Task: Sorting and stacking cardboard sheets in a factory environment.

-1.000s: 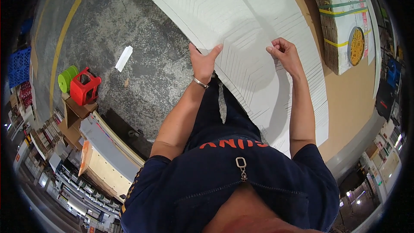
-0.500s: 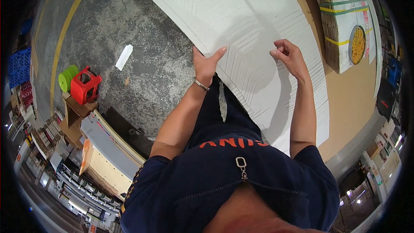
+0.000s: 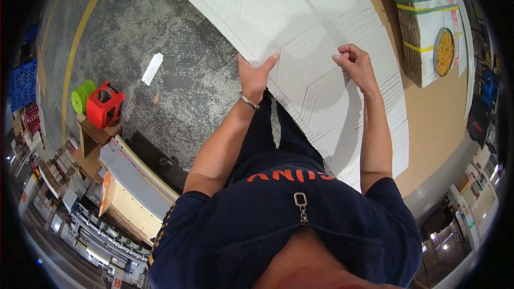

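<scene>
White sheet point(image 3: 300, 27) cut off at top

2 hands: left hand point(image 3: 256, 76), right hand point(image 3: 356, 66). 1 stack of white sheets point(image 3: 300, 27). 1 strapped cardboard bundle point(image 3: 425, 21). 1 red stool point(image 3: 104, 105), 1 green spool point(image 3: 81, 96), 1 blue crate point(image 3: 22, 83), 1 white scrap point(image 3: 152, 68) on floor.

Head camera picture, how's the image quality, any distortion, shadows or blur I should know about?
Head view: strong fisheye, so the edge of the white sheet stack and the yellow floor line bow, with a black rim around the picture. Soft shadows fall on the sheets under the left hand and right hand. The centre is sharp; shelves at the lower left are smeared and small.
</scene>
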Demonstrator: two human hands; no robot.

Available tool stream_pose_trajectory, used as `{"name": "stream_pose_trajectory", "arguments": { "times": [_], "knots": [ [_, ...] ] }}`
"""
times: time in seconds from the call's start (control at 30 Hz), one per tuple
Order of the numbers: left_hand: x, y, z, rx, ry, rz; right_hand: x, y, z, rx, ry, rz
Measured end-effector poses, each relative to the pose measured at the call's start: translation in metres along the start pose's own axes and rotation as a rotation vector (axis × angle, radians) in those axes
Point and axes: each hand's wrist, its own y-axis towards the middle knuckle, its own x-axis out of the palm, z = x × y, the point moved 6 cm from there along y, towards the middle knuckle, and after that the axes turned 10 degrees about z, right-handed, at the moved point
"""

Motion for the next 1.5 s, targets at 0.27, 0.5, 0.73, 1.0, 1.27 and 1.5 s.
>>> {"name": "stream_pose_trajectory", "arguments": {
  "times": [0.27,0.5,0.73,1.0,1.27,1.5],
  "knots": [
    [-0.002,-0.002,0.0,0.041,0.037,-0.011,-0.001,0.002,0.001,0.02,-0.045,-0.001],
    [0.0,-0.016,-0.007,0.025,0.041,-0.033,-0.012,-0.007,-0.001,-0.004,-0.122,-0.005],
    [0.001,-0.014,-0.011,0.018,-0.053,-0.024,-0.013,-0.01,0.015,0.028,-0.029,-0.046],
    [0.002,-0.018,-0.009,-0.016,-0.007,-0.057,-0.017,-0.02,0.014,0.032,0.02,0.006],
    [0.006,-0.02,-0.009,0.017,-0.027,-0.114,-0.02,-0.028,0.018,0.047,0.024,-0.027],
    [0.008,-0.024,-0.004,-0.016,-0.023,-0.097,-0.021,-0.03,0.02,0.061,0.032,-0.019]
  ]
}}
